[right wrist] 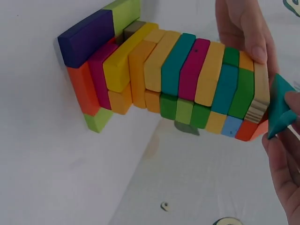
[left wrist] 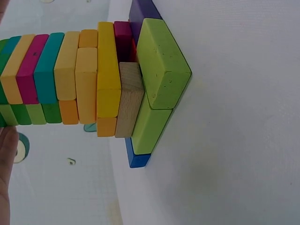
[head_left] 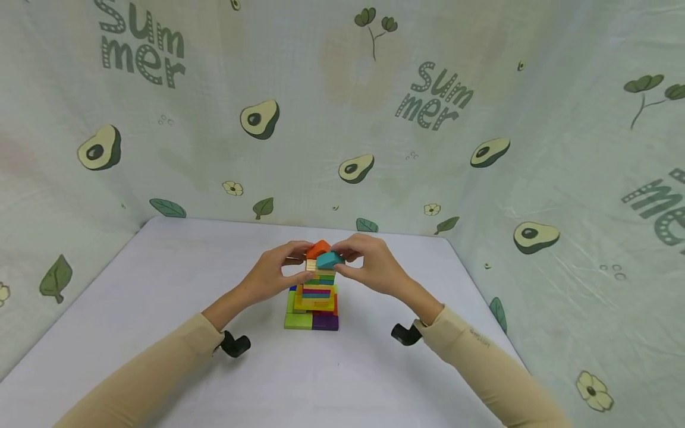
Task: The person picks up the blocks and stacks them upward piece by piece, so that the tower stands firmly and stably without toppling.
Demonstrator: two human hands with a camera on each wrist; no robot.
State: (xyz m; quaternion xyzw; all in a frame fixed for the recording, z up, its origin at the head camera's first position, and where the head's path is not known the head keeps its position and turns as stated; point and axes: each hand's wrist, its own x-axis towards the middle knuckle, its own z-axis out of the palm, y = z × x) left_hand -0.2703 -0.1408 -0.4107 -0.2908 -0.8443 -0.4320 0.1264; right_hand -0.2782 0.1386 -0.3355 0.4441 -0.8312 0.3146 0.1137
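Note:
A tower of colored wooden blocks stands upright on the table, its layers seen sideways in both wrist views. An orange triangular block sits at its top. My right hand pinches a teal triangular block between thumb and fingers, at the top of the tower in front of the orange one. Whether the teal block bears on the tower, I cannot tell. My left hand holds the tower's upper left side, its thumb against a pale wooden block and its other fingers behind, partly hidden.
The tower's wider base has light green and purple blocks lying flat. White cloth covers the table. A printed curtain with avocados and lettering hangs behind and at the sides.

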